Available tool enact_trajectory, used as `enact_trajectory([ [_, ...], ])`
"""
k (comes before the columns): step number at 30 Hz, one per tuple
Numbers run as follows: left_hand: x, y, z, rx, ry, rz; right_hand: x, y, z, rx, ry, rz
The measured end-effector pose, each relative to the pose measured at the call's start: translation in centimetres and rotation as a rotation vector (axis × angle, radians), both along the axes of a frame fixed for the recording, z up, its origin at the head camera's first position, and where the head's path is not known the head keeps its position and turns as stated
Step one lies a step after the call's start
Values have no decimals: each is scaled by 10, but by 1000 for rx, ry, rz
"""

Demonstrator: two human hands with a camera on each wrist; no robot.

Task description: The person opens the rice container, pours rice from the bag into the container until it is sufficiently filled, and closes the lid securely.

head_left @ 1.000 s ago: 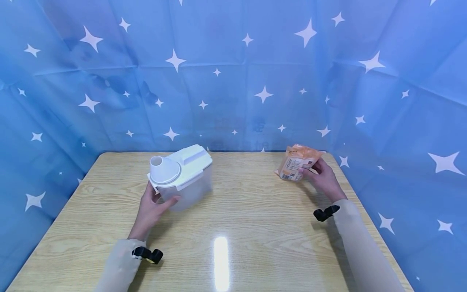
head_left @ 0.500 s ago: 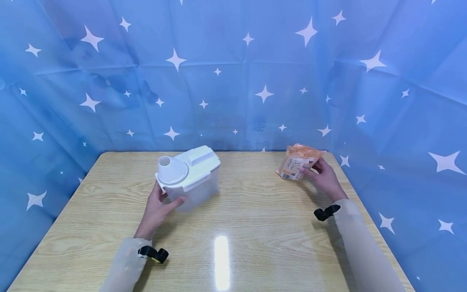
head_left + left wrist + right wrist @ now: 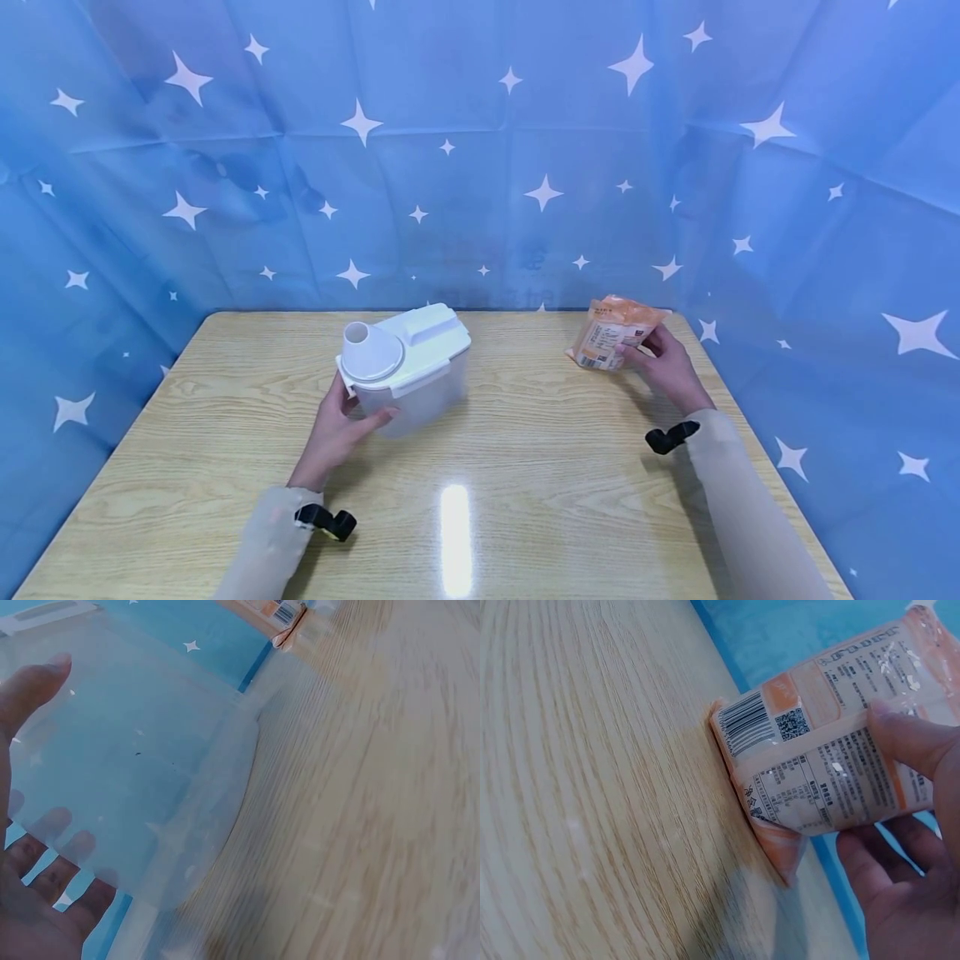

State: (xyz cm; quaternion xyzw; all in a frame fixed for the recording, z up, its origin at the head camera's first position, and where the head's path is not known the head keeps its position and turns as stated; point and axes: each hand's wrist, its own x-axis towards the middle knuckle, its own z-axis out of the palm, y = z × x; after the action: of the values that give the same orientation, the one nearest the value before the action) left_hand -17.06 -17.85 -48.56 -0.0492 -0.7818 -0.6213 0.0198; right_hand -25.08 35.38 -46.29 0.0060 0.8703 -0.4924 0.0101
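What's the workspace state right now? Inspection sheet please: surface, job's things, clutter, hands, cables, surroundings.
Surface: wooden table, glossy, light glare near the front.
Job's things: clear container with white lid and round spout, standing left of centre; orange packet at the far right.
Clutter: nothing seen.
Hands: left hand holds the container's near side, thumb and fingers either side; right hand grips the packet.
Cables: nothing seen; a black clip sits on each wrist.
Surroundings: blue star-print cloth on three sides.
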Motion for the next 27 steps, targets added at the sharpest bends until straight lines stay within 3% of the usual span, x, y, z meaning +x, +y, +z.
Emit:
enact_trajectory([
  [6, -2, 6, 0, -5, 12, -31, 11, -11, 20, -18, -7, 10],
  [15, -6, 17, -1, 17, 64, -108, -3, 3, -3, -5, -4, 2],
  [27, -9, 31, -5, 25, 72, -178, -2, 3, -4, -4, -2, 6],
])
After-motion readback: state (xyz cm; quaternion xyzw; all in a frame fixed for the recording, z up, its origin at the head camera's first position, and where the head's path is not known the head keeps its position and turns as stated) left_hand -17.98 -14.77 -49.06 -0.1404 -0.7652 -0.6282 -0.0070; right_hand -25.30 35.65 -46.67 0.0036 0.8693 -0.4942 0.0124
